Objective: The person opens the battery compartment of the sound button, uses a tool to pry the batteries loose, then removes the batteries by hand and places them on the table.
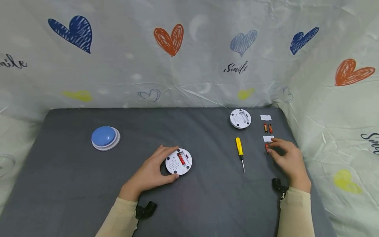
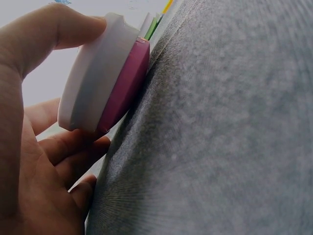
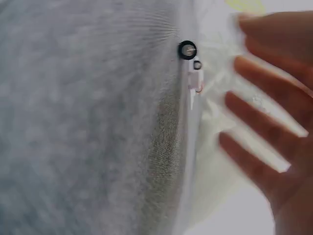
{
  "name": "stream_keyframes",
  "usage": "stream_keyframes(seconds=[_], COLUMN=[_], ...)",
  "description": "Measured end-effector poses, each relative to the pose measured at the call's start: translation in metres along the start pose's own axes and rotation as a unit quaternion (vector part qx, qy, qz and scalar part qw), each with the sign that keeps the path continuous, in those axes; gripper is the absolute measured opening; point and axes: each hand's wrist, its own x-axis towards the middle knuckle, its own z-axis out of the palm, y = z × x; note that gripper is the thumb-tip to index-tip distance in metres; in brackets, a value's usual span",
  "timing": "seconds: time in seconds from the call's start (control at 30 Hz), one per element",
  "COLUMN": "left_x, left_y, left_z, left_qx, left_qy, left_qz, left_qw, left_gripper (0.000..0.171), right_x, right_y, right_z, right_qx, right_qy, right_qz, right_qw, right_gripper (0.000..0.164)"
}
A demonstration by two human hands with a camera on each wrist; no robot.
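With thumb and fingers, my left hand holds the rim of a round push button turned upside down. Its white base faces up with the battery compartment uncovered and one red battery inside; the left wrist view shows its pink dome underneath, against the cloth. On the right, my right hand hovers with fingers spread at a loose red battery. A gap shows between those fingers and the battery end in the right wrist view. Just beyond lies a white battery cover.
A yellow-handled screwdriver lies between the hands. Behind it sits another upturned push button, its compartment uncovered. Two batteries and a second cover lie at the far right. A blue push button stands upright at the left.
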Motion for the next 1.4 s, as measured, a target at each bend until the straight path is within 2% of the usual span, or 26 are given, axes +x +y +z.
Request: stream_keyframes(seconds=[0.13, 0.33, 0.57, 0.77, 0.9, 1.03, 1.4], left_x=[-0.002, -0.003, -0.002, -0.001, -0.002, -0.001, 0.0], left_y=[0.0, 0.001, 0.001, -0.002, -0.003, -0.003, -0.003], left_z=[-0.002, -0.003, -0.002, -0.003, -0.004, -0.004, -0.005], left_qx=[-0.002, -0.002, -0.005, -0.002, -0.007, -0.013, -0.006], left_qy=[-0.002, 0.0, 0.002, 0.002, 0.003, -0.003, 0.001], left_qz=[-0.002, -0.004, 0.006, 0.026, 0.035, 0.046, 0.071], left_qw=[1.0, 1.0, 1.0, 0.9996, 0.9994, 0.9988, 0.9974], left_gripper=[0.093, 0.094, 0.092, 0.092, 0.091, 0.09, 0.091], right_x=[0.005, 0.017, 0.022, 0.03, 0.035, 0.035, 0.04], right_y=[-0.025, -0.084, -0.155, -0.201, -0.218, -0.221, -0.219], right_z=[0.003, 0.021, 0.065, 0.106, 0.124, 0.133, 0.14], right_qx=[0.014, 0.056, 0.113, 0.125, 0.112, 0.107, 0.089], right_qy=[0.026, -0.016, -0.095, -0.168, -0.21, -0.239, -0.227], right_qz=[-0.058, -0.167, -0.261, -0.316, -0.32, -0.313, -0.346], right_qw=[0.998, 0.984, 0.954, 0.925, 0.917, 0.913, 0.906], right_gripper=[0.022, 0.037, 0.038, 0.036, 0.039, 0.039, 0.04])
